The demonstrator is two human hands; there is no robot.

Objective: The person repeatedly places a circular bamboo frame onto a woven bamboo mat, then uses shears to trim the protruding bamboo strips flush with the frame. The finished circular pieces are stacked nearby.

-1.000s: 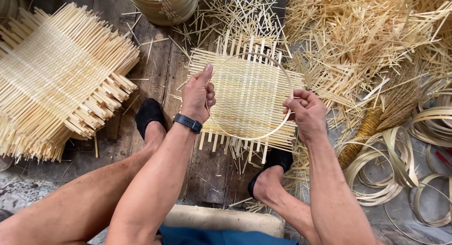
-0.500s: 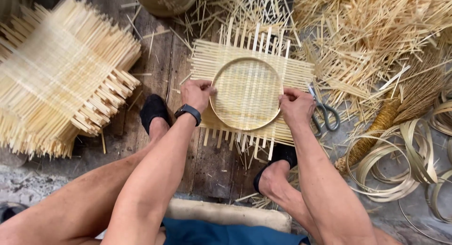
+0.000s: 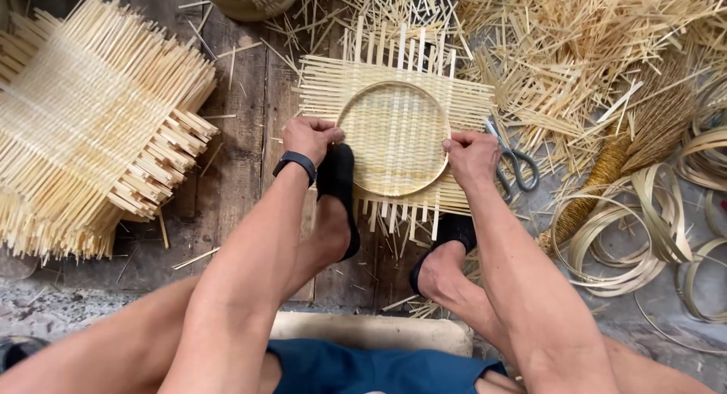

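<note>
Bamboo throughout: the left hand [image 3: 309, 137] and the right hand [image 3: 471, 156] each press a side of a thin bamboo hoop [image 3: 393, 138] that lies on a flat woven bamboo mat [image 3: 327, 87]. Both hands are curled, fingers and thumbs closed down on the hoop's rim at opposite sides, the left wearing a dark wristband [image 3: 294, 162]. The mat rests on dark wooden planks [image 3: 242, 121], and the left foot in a black shoe [image 3: 338, 183] is planted on its near left edge, while the right shoe [image 3: 447, 239] sits just below the mat's loose ends.

To do this pressing well, the hoop should, I judge, sit centred on the tight weave with an even margin of free strips all round. Equal pressure from both hands, and the foot pinning the mat, would keep it from sliding.

Compared with half a second ago, the hoop lies flatter and more squarely on the mat, the hands have spread to its widest points, and the left foot has come up onto the mat.

Just right of the right hand lie scissors [image 3: 516, 163]. Beyond them are loose bamboo offcuts [image 3: 591, 46] and coiled bamboo strips [image 3: 628, 235]; far left, a stack of woven mats [image 3: 91, 121].
</note>
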